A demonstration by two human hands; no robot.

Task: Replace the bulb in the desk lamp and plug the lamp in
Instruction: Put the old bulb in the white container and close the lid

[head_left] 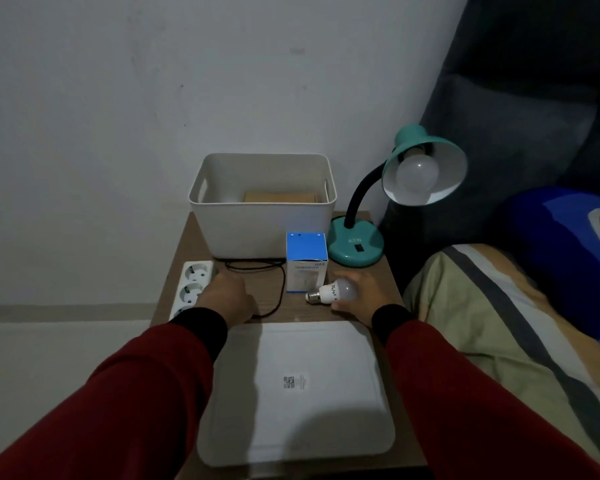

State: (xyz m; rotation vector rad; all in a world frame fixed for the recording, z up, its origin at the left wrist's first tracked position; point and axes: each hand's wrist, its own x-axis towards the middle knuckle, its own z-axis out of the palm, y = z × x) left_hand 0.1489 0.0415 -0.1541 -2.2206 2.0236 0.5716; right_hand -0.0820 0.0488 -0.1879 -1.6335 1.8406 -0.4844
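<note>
Your right hand (355,296) cups loose bulb (329,292) on table (291,308); left hand (227,296) closed near cord (278,289), grip unclear.

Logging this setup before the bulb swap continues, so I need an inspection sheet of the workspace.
Surface: brown wooden table, crowded.
Job's things: teal desk lamp, bulb fitted; loose bulb; power strip, visible sockets free.
Clutter: white bin, blue bulb box, white lid.
Hands: left hand on the cord; right hand around the loose bulb.
Cables: black cord, plug not visible.
Surroundings: wall, bedding.
</note>
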